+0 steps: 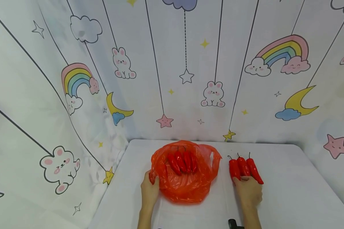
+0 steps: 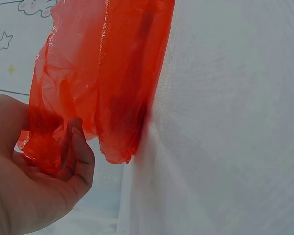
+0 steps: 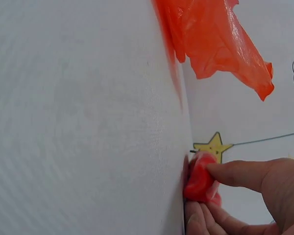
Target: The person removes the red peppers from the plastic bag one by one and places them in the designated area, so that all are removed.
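Note:
An orange-red plastic bag (image 1: pixel 183 190) stands open on the table, with several red chili peppers (image 1: pixel 180 161) lying inside it. On the bag's left side my left hand (image 1: pixel 150 190) grips the gathered plastic, its fingers curled around the edge in the left wrist view. To the right of the bag, 3 red chili peppers (image 1: pixel 243 166) lie side by side, stems pointing away. My right hand (image 1: pixel 248 192) is at their near ends; in the right wrist view its thumb and fingers pinch a red chili pepper (image 3: pixel 202 181). How many peppers it holds is partly hidden.
The white-covered table (image 1: pixel 286 190) extends to both sides. A black object (image 1: pixel 232 223) shows at the near edge beside the right forearm. A white cloth with cartoon drawings (image 1: pixel 172 63) hangs behind and beside the table.

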`<act>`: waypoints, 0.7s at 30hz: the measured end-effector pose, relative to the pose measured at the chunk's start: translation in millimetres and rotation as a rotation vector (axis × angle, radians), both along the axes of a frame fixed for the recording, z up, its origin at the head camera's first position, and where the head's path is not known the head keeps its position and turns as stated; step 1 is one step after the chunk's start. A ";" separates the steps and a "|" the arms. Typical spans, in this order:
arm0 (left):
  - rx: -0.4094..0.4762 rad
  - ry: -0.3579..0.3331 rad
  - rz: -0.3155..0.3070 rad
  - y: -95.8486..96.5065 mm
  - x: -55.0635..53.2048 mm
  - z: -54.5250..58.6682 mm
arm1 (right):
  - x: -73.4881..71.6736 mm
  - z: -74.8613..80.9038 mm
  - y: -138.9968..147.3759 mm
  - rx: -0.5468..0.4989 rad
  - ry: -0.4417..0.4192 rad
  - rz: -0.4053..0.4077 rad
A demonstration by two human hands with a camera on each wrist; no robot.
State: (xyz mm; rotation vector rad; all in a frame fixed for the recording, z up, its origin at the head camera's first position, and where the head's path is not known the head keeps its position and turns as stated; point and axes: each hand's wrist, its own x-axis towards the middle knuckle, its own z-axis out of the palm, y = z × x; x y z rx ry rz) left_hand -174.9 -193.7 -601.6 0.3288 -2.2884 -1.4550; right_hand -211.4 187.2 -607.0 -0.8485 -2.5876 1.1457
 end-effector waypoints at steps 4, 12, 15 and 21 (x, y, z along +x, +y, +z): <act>-0.007 0.004 0.005 0.9 -0.2 -0.3 | 0.5 -0.4 4.5 0.006 -0.014 -0.003; -0.015 0.022 0.008 1.6 -2.6 -2.0 | 3.8 4.7 12.6 0.024 -0.022 0.004; -0.026 0.018 0.002 1.7 -2.4 -2.7 | 6.5 9.4 16.2 0.022 -0.019 -0.017; -0.022 0.001 0.011 1.3 -1.8 -1.1 | 11.6 17.7 18.4 0.019 0.121 -0.033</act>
